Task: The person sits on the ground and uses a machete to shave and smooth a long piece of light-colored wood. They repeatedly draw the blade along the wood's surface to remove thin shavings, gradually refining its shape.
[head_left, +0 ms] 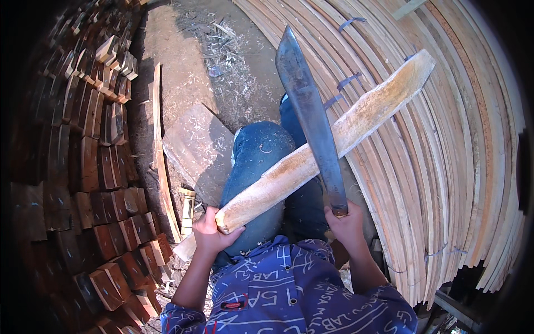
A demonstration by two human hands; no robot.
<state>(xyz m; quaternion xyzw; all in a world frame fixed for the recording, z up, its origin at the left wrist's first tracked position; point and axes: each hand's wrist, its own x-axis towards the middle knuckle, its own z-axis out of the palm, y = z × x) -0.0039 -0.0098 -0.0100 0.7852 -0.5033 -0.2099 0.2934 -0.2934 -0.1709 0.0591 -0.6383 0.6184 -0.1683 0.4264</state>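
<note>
Left hand (213, 232) gripping near end of board (295, 168) slanting forward-right; right hand (346, 225) gripping machete (312, 114) crossing over board, contact unclear.

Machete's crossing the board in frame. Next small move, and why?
I'd probably turn the right hand slightly to angle the machete toward the board's side edge. The right hand already grips the handle, the left hand holds the board's near end, and the blade overlaps the board midway; whether they touch, I can't tell.
</note>
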